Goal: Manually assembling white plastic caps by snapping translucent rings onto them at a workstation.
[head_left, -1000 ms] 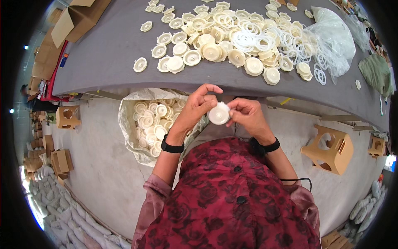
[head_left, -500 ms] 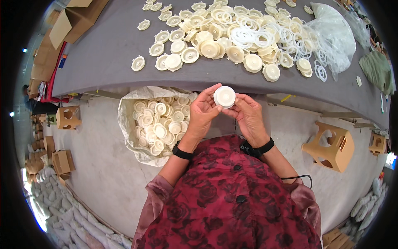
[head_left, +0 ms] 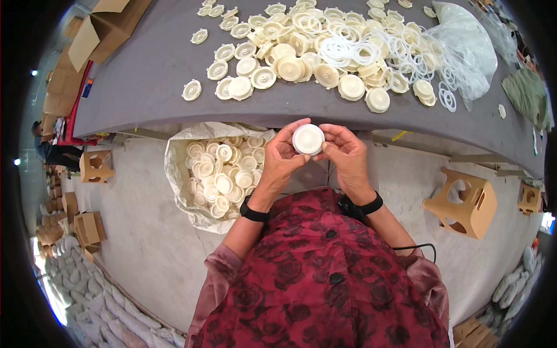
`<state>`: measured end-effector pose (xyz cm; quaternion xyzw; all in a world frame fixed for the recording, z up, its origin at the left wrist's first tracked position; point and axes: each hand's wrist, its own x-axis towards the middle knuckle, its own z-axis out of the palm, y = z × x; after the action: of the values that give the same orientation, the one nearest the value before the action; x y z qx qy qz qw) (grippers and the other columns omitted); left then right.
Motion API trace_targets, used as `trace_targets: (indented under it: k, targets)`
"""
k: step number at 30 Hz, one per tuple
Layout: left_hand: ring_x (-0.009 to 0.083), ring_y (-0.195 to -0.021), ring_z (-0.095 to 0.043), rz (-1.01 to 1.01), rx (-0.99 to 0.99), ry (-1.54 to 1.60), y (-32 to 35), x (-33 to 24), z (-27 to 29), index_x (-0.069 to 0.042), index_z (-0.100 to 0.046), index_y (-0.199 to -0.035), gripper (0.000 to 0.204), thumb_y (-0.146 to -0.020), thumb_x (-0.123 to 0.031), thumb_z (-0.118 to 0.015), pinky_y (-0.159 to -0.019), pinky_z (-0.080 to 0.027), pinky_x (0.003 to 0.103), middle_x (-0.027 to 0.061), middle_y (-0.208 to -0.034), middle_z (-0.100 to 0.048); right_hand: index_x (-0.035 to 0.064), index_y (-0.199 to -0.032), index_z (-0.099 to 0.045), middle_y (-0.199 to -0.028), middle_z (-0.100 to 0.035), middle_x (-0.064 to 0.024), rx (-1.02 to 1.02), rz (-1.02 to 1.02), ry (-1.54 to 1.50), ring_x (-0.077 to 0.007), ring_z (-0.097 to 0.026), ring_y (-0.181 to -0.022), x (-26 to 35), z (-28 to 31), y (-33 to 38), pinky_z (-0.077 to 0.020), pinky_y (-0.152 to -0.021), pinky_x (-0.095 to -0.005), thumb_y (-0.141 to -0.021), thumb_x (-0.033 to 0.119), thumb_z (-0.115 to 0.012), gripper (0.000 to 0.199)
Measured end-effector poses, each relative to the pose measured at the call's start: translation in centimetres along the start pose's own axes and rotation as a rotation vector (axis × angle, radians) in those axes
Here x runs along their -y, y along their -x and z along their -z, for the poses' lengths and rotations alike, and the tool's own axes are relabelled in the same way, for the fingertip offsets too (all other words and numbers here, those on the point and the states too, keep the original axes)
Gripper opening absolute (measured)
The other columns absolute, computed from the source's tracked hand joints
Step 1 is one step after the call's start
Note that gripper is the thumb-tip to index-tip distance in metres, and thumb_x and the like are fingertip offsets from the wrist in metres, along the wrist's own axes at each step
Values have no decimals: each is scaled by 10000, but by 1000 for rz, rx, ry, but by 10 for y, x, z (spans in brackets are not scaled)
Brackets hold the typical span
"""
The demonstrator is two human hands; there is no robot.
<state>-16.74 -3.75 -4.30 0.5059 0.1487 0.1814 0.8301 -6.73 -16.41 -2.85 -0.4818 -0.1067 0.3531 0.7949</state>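
Between my two hands is a round cream plastic cap (head_left: 308, 139) with a white ring about its rim, its flat face turned up. My left hand (head_left: 282, 152) grips its left edge with thumb and fingers. On the opposite edge, the thumb and fingers of my right hand (head_left: 344, 149) close on it too. Beyond my hands, a heap of similar cream caps (head_left: 288, 66) lies on the grey-covered table (head_left: 151, 87). Thin white sealing rings (head_left: 366, 52) are piled over the heap's right part.
Below the table's edge at left stands a white woven sack (head_left: 177, 191) filled with caps. A clear plastic bag (head_left: 473, 55) lies at the table's right. Tan stools (head_left: 462, 203) stand on the floor, and cardboard boxes (head_left: 110, 29) line the left. Another person (head_left: 52, 152) is far left.
The cap has shifted slightly left in my hands, and my right fingers have moved up along its edge. At far left the other person has come further into view.
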Motion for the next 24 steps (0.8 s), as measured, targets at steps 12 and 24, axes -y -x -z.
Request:
trace_targets:
  k: [12,24]
  targets:
    - [159,-1086,-625,148,302,-301,13,-42,26,3,-590,-1335,589,-793,-147,-766,-970,-465,305,98,-1210,-669,-17,-915,-685,-796,-664,-14,319,-1,395,-64,-634,-715,16,25,-6,-534,-633,-214,-923,72,-663,92]
    - [89,-857,-621,86,144,-282,6,-34,19,-2,-624,-1106,232,-887,-68,-668,-797,-481,243,35,-909,-677,-22,-1040,-648,-908,-669,-36,372,-92,275,-80,-639,-768,17,13,-4,-557,-602,-236,-932,92,-663,157]
